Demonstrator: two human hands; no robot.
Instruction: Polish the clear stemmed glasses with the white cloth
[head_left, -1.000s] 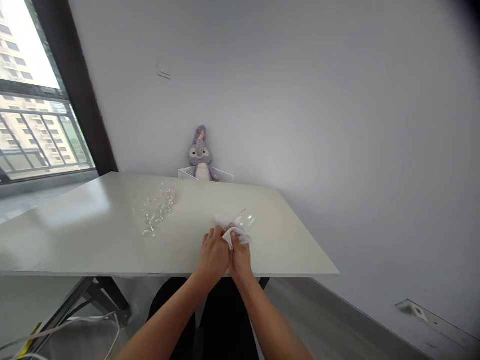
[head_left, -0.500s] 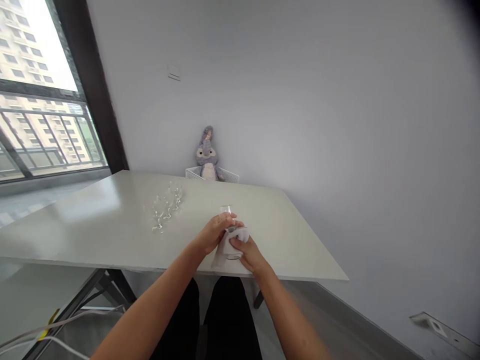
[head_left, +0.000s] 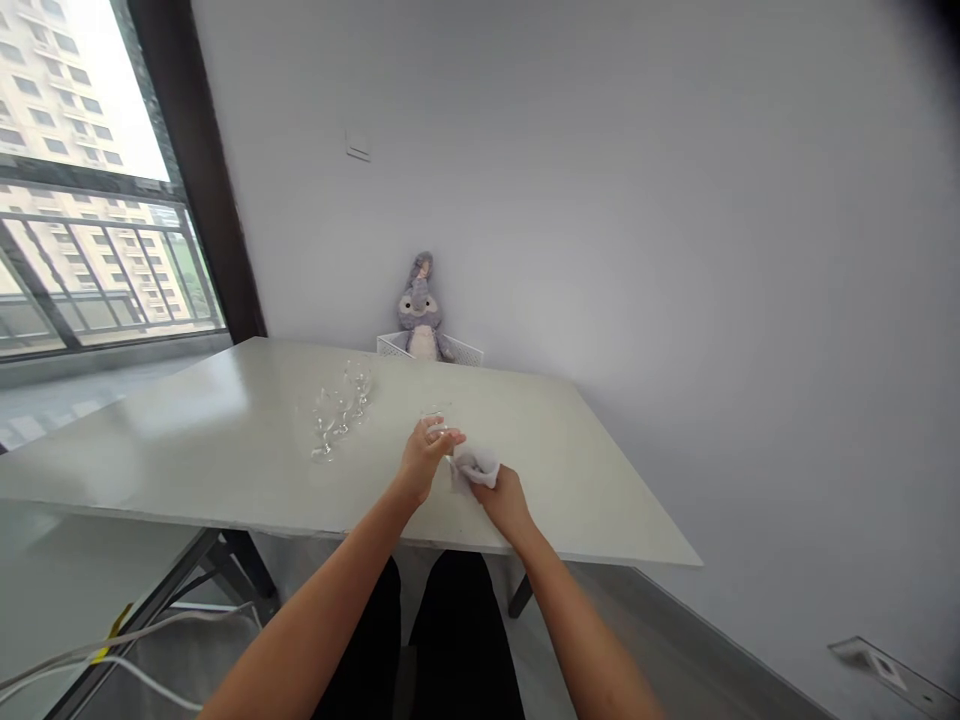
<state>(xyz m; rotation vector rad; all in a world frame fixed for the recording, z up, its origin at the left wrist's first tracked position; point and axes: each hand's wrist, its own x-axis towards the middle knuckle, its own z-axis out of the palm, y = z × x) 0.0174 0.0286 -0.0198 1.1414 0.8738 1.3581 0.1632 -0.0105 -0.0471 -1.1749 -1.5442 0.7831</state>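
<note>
A clear drinking glass (head_left: 435,411) is in my left hand (head_left: 420,462), its fingers curled round the bowl and the rim showing just beyond them. My right hand (head_left: 508,502) grips a bunched white cloth (head_left: 480,468) to the right of the glass. The cloth is close to the glass's lower end; whether they touch I cannot tell. Both hands are above the near part of the table. Further left stand stemmed glasses in a slanting row: a near one (head_left: 324,428), a middle one (head_left: 343,408) and a far one (head_left: 361,385).
The pale table (head_left: 570,470) spreads wide, its near edge just in front of my legs. Behind it, a grey plush toy (head_left: 420,310) sits in a white basket (head_left: 469,355) by the wall. Cables (head_left: 142,625) run at the lower left, near a table leg.
My left hand has shifted slightly left with the glass, away from my right hand. The cloth, earlier wrapped round the glass's lower part, is now bunched in my right hand. The view has turned slightly left.
</note>
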